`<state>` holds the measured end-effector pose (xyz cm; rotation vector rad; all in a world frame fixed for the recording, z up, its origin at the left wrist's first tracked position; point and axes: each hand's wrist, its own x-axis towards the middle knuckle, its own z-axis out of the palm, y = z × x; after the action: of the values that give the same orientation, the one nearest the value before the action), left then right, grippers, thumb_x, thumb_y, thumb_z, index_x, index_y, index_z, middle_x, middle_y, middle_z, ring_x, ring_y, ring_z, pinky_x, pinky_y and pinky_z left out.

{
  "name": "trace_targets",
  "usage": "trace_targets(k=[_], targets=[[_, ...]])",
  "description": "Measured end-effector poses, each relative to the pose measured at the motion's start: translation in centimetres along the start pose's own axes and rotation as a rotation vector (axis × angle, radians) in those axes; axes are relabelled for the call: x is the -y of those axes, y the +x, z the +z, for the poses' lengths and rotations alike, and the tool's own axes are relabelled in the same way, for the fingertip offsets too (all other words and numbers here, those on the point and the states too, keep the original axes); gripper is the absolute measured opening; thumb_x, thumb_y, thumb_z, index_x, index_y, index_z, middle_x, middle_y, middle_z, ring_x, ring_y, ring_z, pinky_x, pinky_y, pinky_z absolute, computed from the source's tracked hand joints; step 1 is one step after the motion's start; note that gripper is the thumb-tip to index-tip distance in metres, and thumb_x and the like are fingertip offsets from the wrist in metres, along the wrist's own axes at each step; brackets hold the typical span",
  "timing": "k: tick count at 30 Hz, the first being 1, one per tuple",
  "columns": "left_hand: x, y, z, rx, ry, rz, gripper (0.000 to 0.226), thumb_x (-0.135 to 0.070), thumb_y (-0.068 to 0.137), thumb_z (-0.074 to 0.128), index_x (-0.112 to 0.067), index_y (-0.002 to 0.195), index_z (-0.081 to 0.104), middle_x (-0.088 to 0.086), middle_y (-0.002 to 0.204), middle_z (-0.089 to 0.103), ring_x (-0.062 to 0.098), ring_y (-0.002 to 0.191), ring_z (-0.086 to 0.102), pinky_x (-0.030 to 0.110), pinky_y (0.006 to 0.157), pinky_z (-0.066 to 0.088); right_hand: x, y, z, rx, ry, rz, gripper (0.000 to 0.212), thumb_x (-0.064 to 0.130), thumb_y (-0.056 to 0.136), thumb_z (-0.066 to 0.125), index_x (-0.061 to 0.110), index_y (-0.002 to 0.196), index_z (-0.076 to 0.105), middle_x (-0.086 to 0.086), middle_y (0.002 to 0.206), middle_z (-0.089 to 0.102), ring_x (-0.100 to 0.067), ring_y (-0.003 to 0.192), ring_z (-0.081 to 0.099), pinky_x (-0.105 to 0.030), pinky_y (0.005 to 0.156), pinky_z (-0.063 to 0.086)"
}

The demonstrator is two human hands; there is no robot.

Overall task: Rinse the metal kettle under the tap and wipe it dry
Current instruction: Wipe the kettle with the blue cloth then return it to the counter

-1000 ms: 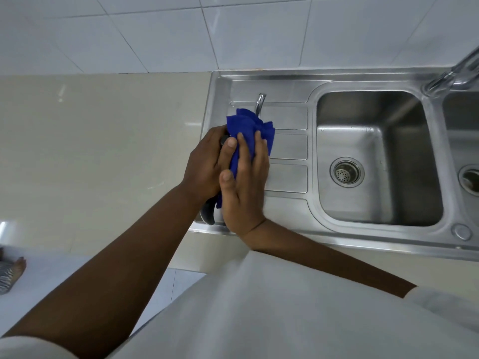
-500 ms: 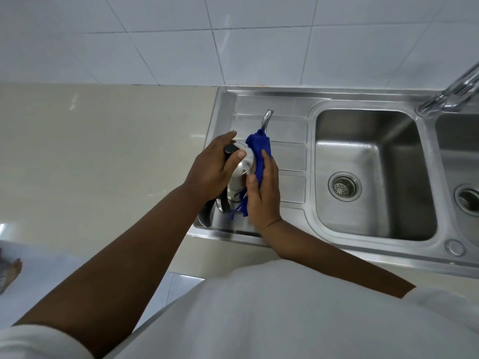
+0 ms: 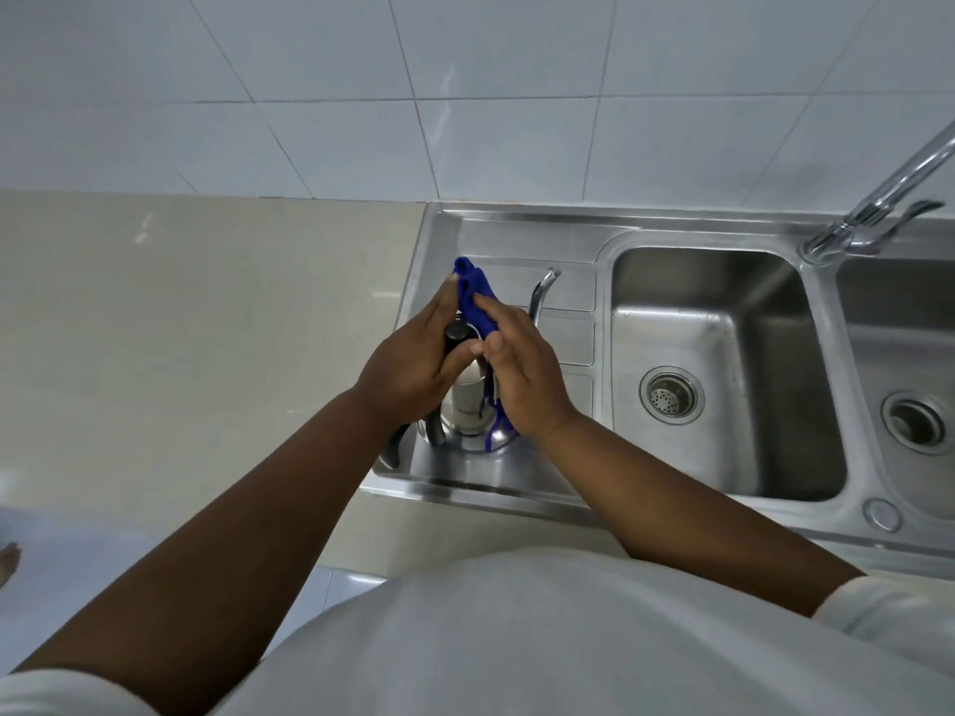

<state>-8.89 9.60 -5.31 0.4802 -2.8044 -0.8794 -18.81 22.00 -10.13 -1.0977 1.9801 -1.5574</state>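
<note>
The metal kettle (image 3: pixel 467 405) stands upright on the ribbed draining board (image 3: pixel 568 343) left of the basins, its curved spout (image 3: pixel 541 294) pointing away from me. My left hand (image 3: pixel 413 364) is shut around the kettle's top by the black lid knob (image 3: pixel 457 332). My right hand (image 3: pixel 522 372) presses a blue cloth (image 3: pixel 475 299) against the kettle's right side; the cloth sticks up between my fingertips and hangs down below my palm. Both hands hide most of the kettle's body. The kettle's dark handle (image 3: pixel 394 447) shows under my left wrist.
A steel basin (image 3: pixel 723 374) with a drain strainer lies right of the board, a second basin (image 3: pixel 904 405) at the far right. The tap (image 3: pixel 889 198) rises at the upper right, with no water running. A beige counter (image 3: pixel 206 328) extends left; white tiles cover the wall behind.
My right hand has slid the blue cloth from over the kettle's top down its right side, then back up, bunching it narrower. My left hand keeps hold of the kettle's top.
</note>
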Motion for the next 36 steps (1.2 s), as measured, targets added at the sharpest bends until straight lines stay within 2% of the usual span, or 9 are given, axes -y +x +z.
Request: trace_targets(k=[4,8,11,14,17,22,27,32,36], targets=[[-1.6,-0.8,0.8,-0.125,0.315,-0.205,0.077,-0.064,0.09,0.029,-0.015,0.149,0.026,0.006,0.155,0.033,0.026,0.135,0.04,0.041,0.097,0.044,-0.3,-1.4,0.0,-0.022,0.022,0.1,0.064,0.057,0.095,0.03,0.022,0.148,0.038,0.001,0.143,0.047,-0.012,0.129,0.048,-0.039,0.11,0.042],[-2.2,-0.6,2.1,-0.172,0.175,-0.381,0.076,-0.062,0.089,0.035,-0.008,0.141,0.039,0.012,0.15,0.038,0.03,0.137,0.036,0.042,0.108,0.036,-0.4,-3.7,0.6,-0.01,-0.004,0.103,0.07,0.059,0.094,0.031,0.028,0.155,0.02,-0.001,0.156,0.03,-0.01,0.138,0.038,-0.034,0.113,0.039],[-1.8,-0.8,2.6,-0.198,0.171,-0.346,0.076,-0.065,0.091,0.025,-0.008,0.136,0.046,0.01,0.151,0.038,0.024,0.141,0.032,0.042,0.116,0.027,-0.5,-5.5,1.2,0.001,-0.044,0.075,0.076,0.063,0.095,0.03,0.028,0.157,0.007,-0.001,0.165,0.01,-0.018,0.15,0.024,-0.044,0.117,0.036],[-1.8,-1.2,2.4,-0.204,0.179,-0.269,0.08,-0.065,0.091,0.013,-0.01,0.148,0.029,0.005,0.158,0.026,0.018,0.148,0.016,0.042,0.12,0.016,-0.3,-7.1,1.6,0.026,-0.12,0.007,0.08,0.067,0.095,0.026,0.027,0.158,-0.003,-0.001,0.167,-0.009,-0.02,0.155,0.002,-0.051,0.119,0.031],[-1.5,-1.1,1.8,-0.168,0.121,-0.183,0.075,-0.062,0.094,0.01,-0.014,0.151,0.02,0.002,0.159,0.021,0.013,0.148,0.012,0.043,0.12,0.017,0.6,-7.0,1.4,0.057,-0.2,-0.089,0.078,0.064,0.098,0.024,0.02,0.158,0.001,0.0,0.167,-0.016,-0.022,0.155,-0.007,-0.052,0.121,0.027],[-1.0,-0.8,1.1,-0.138,0.063,-0.076,0.064,-0.058,0.096,0.014,-0.026,0.151,0.019,-0.005,0.16,0.02,0.007,0.147,0.016,0.043,0.119,0.022,2.3,-3.0,-0.2,0.075,-0.124,0.027,0.071,0.064,0.096,0.021,0.027,0.156,0.019,0.003,0.167,0.009,-0.011,0.154,0.01,-0.034,0.124,0.019],[-0.8,-0.4,1.1,-0.108,0.132,-0.045,0.071,-0.062,0.095,0.018,-0.02,0.152,0.015,-0.002,0.16,0.018,0.009,0.147,0.017,0.041,0.119,0.02,2.5,0.3,-1.7,0.127,0.05,0.192,0.055,0.054,0.1,0.023,0.029,0.144,0.045,0.007,0.142,0.048,-0.009,0.132,0.046,-0.043,0.116,0.035],[0.0,0.4,0.4,-0.01,0.178,0.026,0.075,-0.063,0.094,0.021,-0.017,0.153,0.012,-0.003,0.161,0.014,0.013,0.144,0.026,0.04,0.12,0.017,1.4,-0.4,-1.4,0.067,0.104,0.283,0.057,0.061,0.096,0.025,0.034,0.142,0.045,0.008,0.138,0.052,-0.007,0.126,0.05,-0.045,0.114,0.037],[0.3,1.0,0.0,0.028,0.325,0.029,0.081,-0.068,0.091,0.01,-0.017,0.153,0.012,0.001,0.161,0.011,0.017,0.149,0.01,0.047,0.12,0.012,1.6,-1.8,-0.5,-0.009,0.116,0.328,0.065,0.069,0.089,0.025,0.038,0.144,0.038,0.006,0.145,0.045,-0.014,0.131,0.048,-0.047,0.111,0.042]])
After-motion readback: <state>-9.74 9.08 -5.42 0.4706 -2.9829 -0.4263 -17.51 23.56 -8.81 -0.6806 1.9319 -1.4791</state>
